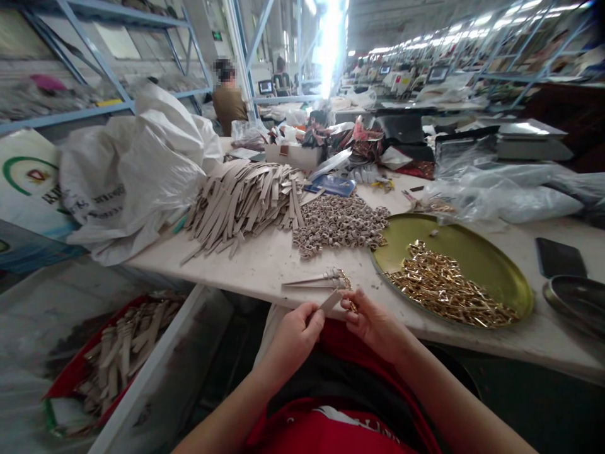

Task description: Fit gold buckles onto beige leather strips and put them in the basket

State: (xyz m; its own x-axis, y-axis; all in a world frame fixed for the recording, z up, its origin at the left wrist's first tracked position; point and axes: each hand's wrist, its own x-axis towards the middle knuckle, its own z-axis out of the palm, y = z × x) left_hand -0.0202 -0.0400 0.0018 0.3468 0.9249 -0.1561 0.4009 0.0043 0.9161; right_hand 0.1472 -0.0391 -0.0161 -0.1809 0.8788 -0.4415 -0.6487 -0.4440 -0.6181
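My left hand [299,331] pinches a beige strap [330,303] near the front edge of the table. At the strap's far end, my right hand [371,323] has its fingers closed around a small gold buckle [348,305]; whether the strap passes through it I cannot tell. Just beyond my hands lie a few straps fitted with gold buckles [314,280]. A large pile of loose beige straps [246,200] spreads to the left, beside a heap of small beige loops [338,224]. Many gold buckles [444,284] rest on a round gold tray [491,258] at the right.
Below left, a red-lined container [70,372] holds more straps. A white sack [137,164] bulges at the table's left. Farther right are a dark phone-like slab [560,257], a dark bowl [574,302] and plastic bags [510,192]. Another person [228,101] is in the background.
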